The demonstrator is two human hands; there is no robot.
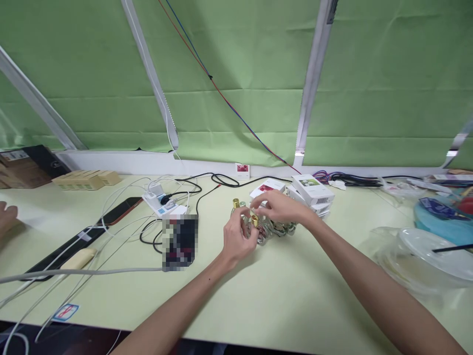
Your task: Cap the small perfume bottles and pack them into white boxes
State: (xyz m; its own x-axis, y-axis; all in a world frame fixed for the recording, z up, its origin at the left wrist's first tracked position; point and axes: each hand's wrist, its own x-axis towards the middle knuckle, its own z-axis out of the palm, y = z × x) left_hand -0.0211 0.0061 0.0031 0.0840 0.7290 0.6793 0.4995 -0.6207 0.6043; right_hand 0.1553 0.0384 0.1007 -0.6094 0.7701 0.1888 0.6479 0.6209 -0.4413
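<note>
My left hand [239, 237] is curled around a small bottle with a gold cap [254, 221], its cap showing between the fingers. Just above it, my right hand [275, 204] reaches in from the right with bent fingers drawn together; what is between its fingertips, if anything, I cannot make out. A second gold cap [236, 202] stands up behind my left hand. Under and beside my right hand lies a cluster of small clear glass bottles [286, 228], partly hidden by it.
White boxes [313, 189] are stacked behind my right hand. Left of my hands are a power strip [158, 204], loose cables and a pixelated dark object [181, 242]. A lidded plastic tub [436, 251] stands at right. Another person's hand [7, 217] shows at the left edge.
</note>
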